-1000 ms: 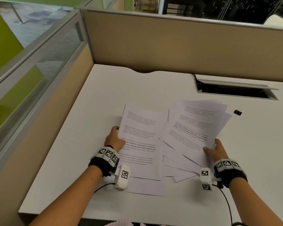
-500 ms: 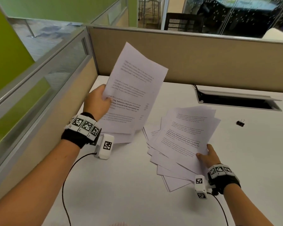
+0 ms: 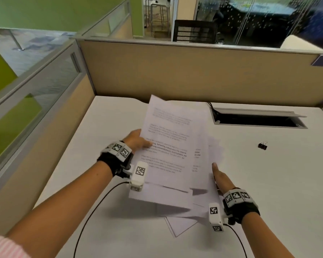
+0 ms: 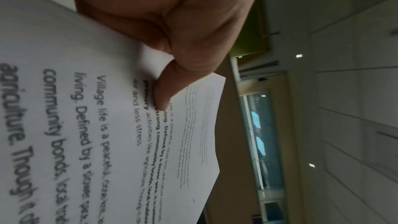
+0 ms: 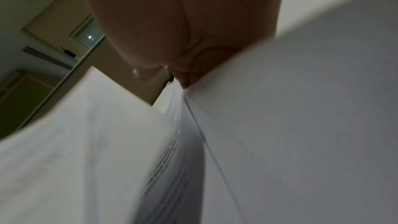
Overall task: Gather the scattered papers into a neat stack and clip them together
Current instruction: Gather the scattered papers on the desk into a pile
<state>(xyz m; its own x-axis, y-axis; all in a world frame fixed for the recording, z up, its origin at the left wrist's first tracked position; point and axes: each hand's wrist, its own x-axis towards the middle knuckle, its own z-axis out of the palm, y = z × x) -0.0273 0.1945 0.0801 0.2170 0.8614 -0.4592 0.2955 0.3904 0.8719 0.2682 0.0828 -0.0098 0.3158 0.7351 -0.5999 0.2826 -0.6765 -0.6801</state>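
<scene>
The left hand, which half a second ago held its printed sheets raised at the left, now pinches them over the spread papers on the desk. Merging has begun; squaring remains. The right hand, fingers straight, presses the pile's right edge. Far right, well apart, lies the binder clip, with nothing between it and the pile. Beyond it is a cable hatch.

White printed papers are lying fanned and overlapping in a loose pile on the pale surface, edges out of line and one corner poking out at the near side. The top sheets, printed side up, are tilting above the rest. A small black binder clip is sitting well apart to the right.
</scene>
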